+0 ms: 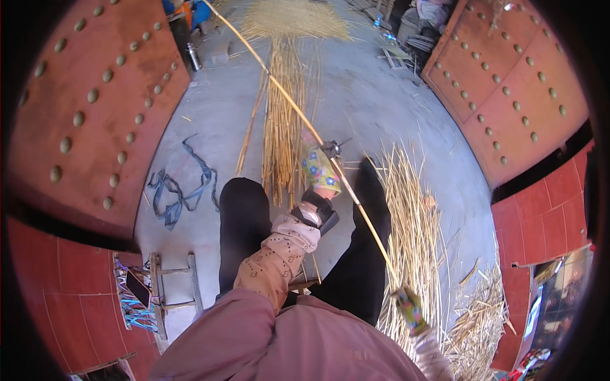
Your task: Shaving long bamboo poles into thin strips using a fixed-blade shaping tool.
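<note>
A long pale reed stalk (289,98) slants from the upper left down to the lower right. My left hand (318,166), in a flowered glove, is at its middle, closed around a small dark pronged tool (331,149) that the stalk meets; the fingers are partly hidden and blurred. A dark strap with a black block (321,219) circles that wrist. At the stalk's lower end, my right hand (410,310), in a similar glove, is closed on it. Between and beyond my knees lies a bundle of stalks (283,120); a loose pile of stalks (413,235) lies beside my right leg.
Red studded doors (95,101) stand on both sides. A blue-grey cloth strip (184,190) lies on the concrete floor at left, near a wooden stool frame with woven straps (154,298). Broken stalk scraps (476,327) are heaped at lower right. A metal flask (194,57) stands by the left door.
</note>
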### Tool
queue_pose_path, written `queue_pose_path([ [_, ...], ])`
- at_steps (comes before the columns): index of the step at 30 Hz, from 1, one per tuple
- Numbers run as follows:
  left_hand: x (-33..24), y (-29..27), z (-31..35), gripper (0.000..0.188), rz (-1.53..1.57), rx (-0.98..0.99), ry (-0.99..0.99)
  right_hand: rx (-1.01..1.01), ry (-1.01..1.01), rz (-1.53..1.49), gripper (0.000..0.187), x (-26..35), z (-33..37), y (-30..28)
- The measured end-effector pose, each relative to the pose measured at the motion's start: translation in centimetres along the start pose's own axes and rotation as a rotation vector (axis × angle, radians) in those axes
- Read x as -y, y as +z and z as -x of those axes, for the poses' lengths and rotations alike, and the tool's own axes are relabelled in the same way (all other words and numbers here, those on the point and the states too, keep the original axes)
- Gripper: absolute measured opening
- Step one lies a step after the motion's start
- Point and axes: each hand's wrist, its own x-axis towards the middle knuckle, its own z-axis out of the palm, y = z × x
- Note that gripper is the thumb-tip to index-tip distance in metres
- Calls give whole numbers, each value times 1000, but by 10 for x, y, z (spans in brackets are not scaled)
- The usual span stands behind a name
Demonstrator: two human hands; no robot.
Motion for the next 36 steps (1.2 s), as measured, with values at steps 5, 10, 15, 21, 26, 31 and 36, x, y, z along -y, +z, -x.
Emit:
queue_pose_path([
  [5,28,11,32,50,84,-3,-123,117,-86,-507,22,162,-124,47],
  [10,23,-1,12,47,-92,24,-35,0,-279,-148,21,176,-141,77],
  [15,26,-26,-38,43,-34,95,-107,-65,272,56,17,26,15,31],
  [21,70,-20,-10,47,-167,72,-52,61,25,95,17,15,27,13],
  [26,74,-10,42,55,-57,73,-237,221,132,-683,32,141,-102,52],
  [31,49,-25,-12,52,-161,106,-134,259,149,-767,18,136,-82,51],
  [36,53,-49,-58,52,-116,120,-144,336,464,-536,15,37,56,4],
])
